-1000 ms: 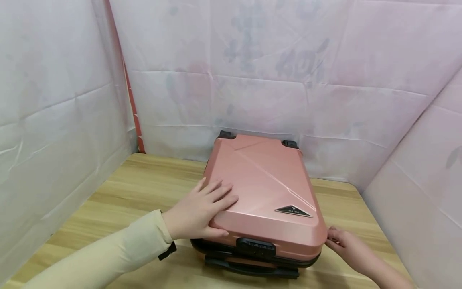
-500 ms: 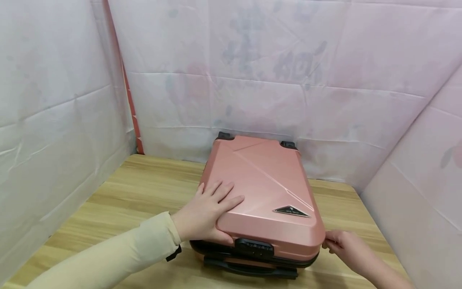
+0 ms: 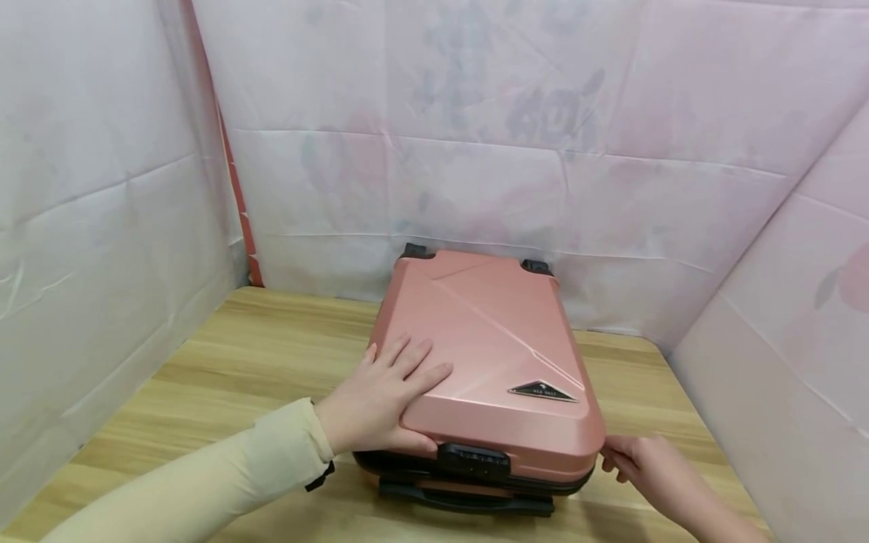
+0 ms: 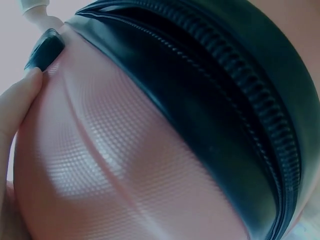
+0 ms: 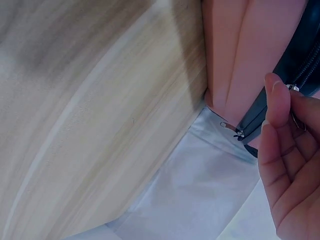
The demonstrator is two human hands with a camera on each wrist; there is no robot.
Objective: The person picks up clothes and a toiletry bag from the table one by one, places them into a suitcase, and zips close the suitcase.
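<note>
A pink hard-shell suitcase [image 3: 475, 332] lies flat on the wooden table. My left hand [image 3: 380, 400] rests on its near left corner, fingers spread over the lid and thumb beside the black combination lock [image 3: 475, 461]. In the left wrist view, the zipper [image 4: 240, 100] gapes around that corner. My right hand [image 3: 648, 471] is at the near right corner. The right wrist view has its thumb and finger pinching a metal zipper pull [image 5: 293, 88], partly hidden by the fingers. Another zipper pull [image 5: 230, 128] hangs loose further along the seam.
The wooden table [image 3: 271, 339] reaches around the suitcase. Pale printed sheets [image 3: 475, 151] hang behind and at both sides, close to the suitcase's black wheels [image 3: 536, 267]. A black carry handle [image 3: 465, 501] lies along the near side.
My left hand has slid slightly right on the lid, its thumb now nearer the lock. My right hand's fingers have shifted at the near right corner. The head view has moved slightly.
</note>
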